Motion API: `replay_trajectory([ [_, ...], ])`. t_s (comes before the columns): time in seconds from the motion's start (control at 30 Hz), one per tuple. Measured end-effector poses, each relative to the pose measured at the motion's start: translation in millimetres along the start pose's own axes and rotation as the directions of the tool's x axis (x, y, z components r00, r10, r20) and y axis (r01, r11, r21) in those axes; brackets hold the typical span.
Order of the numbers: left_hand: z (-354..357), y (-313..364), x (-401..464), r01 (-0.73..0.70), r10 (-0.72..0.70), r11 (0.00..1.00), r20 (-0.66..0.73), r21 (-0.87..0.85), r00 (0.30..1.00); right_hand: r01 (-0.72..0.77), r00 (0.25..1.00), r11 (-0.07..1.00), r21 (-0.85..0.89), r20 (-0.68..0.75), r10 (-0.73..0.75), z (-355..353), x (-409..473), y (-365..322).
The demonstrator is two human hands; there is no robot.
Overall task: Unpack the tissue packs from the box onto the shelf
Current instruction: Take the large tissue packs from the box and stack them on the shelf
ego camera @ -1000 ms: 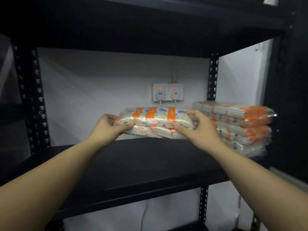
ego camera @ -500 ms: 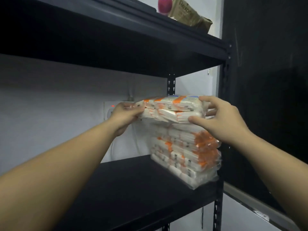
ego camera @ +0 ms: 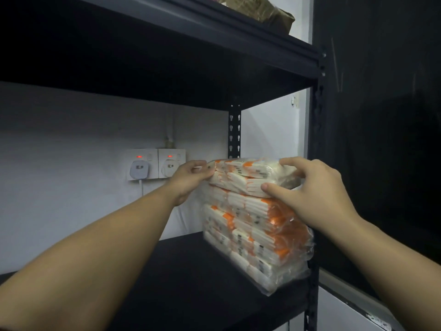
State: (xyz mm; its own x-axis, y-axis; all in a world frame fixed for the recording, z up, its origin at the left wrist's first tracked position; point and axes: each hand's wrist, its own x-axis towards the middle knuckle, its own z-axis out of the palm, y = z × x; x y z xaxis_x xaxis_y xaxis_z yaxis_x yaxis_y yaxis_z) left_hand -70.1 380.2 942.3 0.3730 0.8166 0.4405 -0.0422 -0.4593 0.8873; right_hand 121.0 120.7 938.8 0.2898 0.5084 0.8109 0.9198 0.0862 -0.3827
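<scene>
Since half a second ago, the top tissue pack [ego camera: 248,176] has come down and now lies on the stack of tissue packs [ego camera: 257,237], where before it was held a little above it. Both hands have come down together with it.

The left hand [ego camera: 188,181] holds the left end of this pack, with the fingers curled around its edge. The right hand [ego camera: 310,189] holds the right end: the thumb presses on the front side of the pack and the other fingers lie over the top. So both hands are closed on the same pack, one at each end.

The stack stands on the black shelf [ego camera: 186,283], at its right end, near the front right upright post [ego camera: 315,163]. The packs are white with orange bands and are wrapped in clear plastic. The lower packs stick out a little over the front edge of the shelf.

On the white wall behind the shelf are two wall sockets [ego camera: 156,163] with red lights, and each has a plug in it. On the upper shelf [ego camera: 214,27], a brown package [ego camera: 260,10] is partly visible at the top of the view.
</scene>
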Motion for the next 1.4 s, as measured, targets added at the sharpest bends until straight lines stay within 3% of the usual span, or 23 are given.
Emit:
replay_trajectory([
  [0.27,9,-14,9,-0.029,0.031,0.997,-0.032,0.077,0.999,-0.005,1.000,1.000,0.005,-0.007,0.005,7,1,8],
  [0.63,13,-18,11,-0.046,0.048,0.998,-0.033,0.052,0.998,-0.007,1.000,1.000,-0.018,0.003,0.007,10,1,7],
  [1.0,9,-11,-8,-0.075,0.088,0.946,-0.029,0.314,0.996,-0.037,0.997,0.998,-0.046,0.068,0.040,6,-7,11],
  [1.4,8,2,-60,-0.095,0.097,0.923,0.013,0.374,0.995,-0.068,0.992,0.994,-0.091,0.099,0.077,2,-28,5],
])
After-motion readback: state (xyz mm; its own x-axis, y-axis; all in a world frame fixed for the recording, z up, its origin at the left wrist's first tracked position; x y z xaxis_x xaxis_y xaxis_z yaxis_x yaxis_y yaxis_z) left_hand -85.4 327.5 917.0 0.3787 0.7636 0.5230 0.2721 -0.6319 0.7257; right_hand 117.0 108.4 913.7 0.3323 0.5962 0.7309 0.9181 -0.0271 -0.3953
